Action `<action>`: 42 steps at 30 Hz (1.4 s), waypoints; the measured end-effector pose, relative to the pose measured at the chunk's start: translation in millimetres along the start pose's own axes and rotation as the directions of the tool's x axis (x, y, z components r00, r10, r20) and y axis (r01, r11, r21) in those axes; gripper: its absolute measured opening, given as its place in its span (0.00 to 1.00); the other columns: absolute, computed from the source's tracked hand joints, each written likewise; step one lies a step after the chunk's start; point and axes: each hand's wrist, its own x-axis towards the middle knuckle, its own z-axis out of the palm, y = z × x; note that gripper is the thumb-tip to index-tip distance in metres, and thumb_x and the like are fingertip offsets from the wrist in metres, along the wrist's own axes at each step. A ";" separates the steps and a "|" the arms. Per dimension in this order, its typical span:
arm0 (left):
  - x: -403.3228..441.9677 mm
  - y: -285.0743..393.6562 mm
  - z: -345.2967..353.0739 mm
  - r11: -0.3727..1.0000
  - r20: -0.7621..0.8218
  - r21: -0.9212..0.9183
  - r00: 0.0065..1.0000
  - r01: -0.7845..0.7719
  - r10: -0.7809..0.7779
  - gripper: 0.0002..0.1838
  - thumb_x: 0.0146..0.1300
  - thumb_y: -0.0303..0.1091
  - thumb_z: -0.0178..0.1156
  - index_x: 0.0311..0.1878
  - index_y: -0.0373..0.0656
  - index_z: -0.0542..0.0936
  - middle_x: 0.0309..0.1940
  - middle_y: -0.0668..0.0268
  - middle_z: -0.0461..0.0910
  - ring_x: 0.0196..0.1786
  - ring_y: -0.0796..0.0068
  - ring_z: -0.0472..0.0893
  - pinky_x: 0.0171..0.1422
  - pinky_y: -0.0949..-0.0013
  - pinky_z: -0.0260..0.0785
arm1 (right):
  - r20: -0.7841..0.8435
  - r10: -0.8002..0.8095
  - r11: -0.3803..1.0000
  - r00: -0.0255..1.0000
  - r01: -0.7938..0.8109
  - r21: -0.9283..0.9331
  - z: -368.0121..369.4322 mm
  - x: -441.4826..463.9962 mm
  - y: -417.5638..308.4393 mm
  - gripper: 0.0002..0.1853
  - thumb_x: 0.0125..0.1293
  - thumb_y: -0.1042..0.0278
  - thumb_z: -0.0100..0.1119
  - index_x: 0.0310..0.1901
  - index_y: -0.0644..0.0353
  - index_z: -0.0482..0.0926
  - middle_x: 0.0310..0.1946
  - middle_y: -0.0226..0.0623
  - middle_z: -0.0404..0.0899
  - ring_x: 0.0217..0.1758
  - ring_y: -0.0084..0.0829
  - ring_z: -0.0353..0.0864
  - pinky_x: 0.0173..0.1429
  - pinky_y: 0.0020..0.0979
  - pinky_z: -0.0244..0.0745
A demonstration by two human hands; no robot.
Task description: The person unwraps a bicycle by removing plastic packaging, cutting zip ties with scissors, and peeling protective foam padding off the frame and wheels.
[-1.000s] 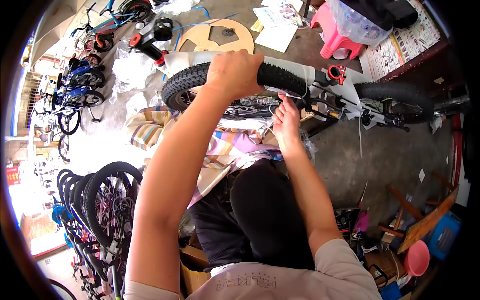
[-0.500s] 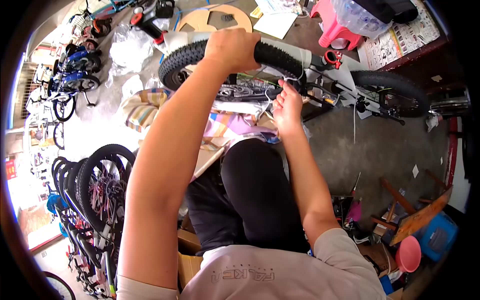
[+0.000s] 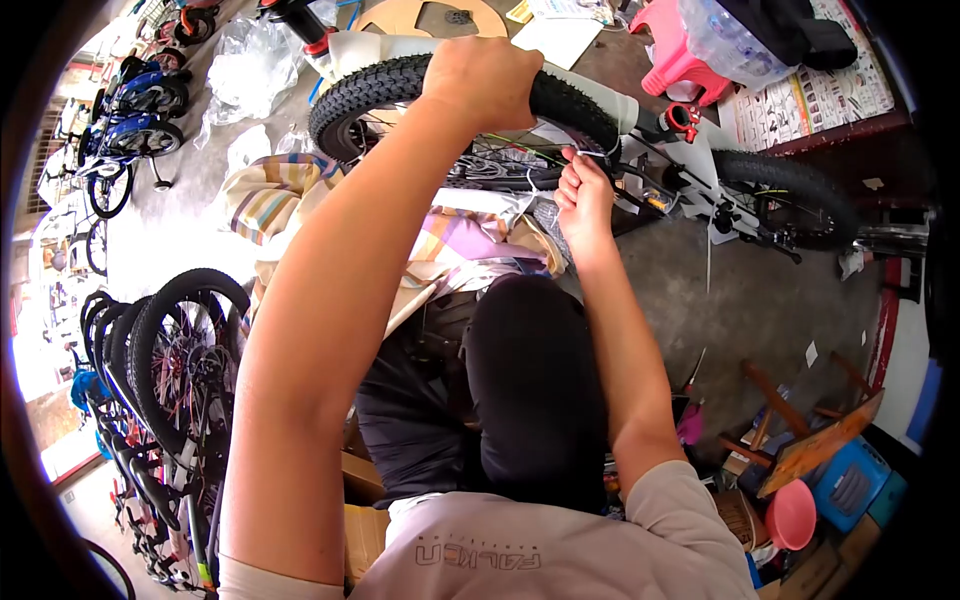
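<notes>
My left hand [image 3: 483,82] is closed over the top of a black knobby bicycle tyre [image 3: 375,88]. That wheel lies against a bicycle frame partly wrapped in white padding [image 3: 600,98]. My right hand [image 3: 585,195] is below and to the right, its fingers pinched at the wheel's lower right edge. A thin white zip tie [image 3: 592,153] shows at those fingertips; its full path is hidden. Behind the hands a chain and crank area is partly visible. A striped cloth [image 3: 475,240] is draped beneath the bicycle, close to my knees.
The bicycle's other wheel [image 3: 785,200] extends to the right. Several bicycles [image 3: 185,370] stand at the left. A pink stool [image 3: 675,55] carries a clear bag of bottles at the back. At the lower right are a wooden stool [image 3: 820,445], a pink basin [image 3: 790,515] and a blue container [image 3: 850,485].
My left hand has shifted slightly right along with the view, still on the tyre. The right hand's fingers have curled in tighter near the white tie.
</notes>
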 end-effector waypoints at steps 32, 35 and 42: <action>-27.3 -9.2 9.5 0.907 -0.629 0.025 0.698 -0.421 0.342 0.35 0.48 0.51 0.78 0.61 0.52 0.81 0.58 0.67 0.81 0.63 0.62 0.78 0.63 0.55 0.69 | 0.559 -0.537 -0.112 0.632 0.603 -0.790 1.0 -53.2 -111.6 0.12 0.66 0.76 0.66 0.50 0.59 0.79 0.37 0.40 0.82 0.34 0.40 0.84 0.42 0.38 0.78; -46.4 9.1 12.7 0.913 -0.795 0.028 0.544 -0.408 0.268 0.22 0.53 0.38 0.77 0.51 0.50 0.85 0.43 0.71 0.84 0.41 0.68 0.82 0.44 0.63 0.68 | 0.654 -0.324 -0.216 0.683 0.620 -0.754 11.7 -42.3 -129.6 0.15 0.63 0.72 0.71 0.46 0.59 0.74 0.36 0.41 0.81 0.36 0.46 0.84 0.40 0.44 0.77; -49.9 118.8 98.3 -0.117 0.527 -0.847 0.847 0.518 -0.066 0.17 0.65 0.43 0.71 0.42 0.35 0.86 0.27 0.62 0.87 0.23 0.75 0.84 0.23 0.68 0.71 | 0.693 -0.228 -0.247 0.684 0.648 -0.720 11.0 -29.8 -139.3 0.15 0.61 0.71 0.73 0.39 0.62 0.74 0.33 0.42 0.81 0.35 0.46 0.84 0.38 0.43 0.77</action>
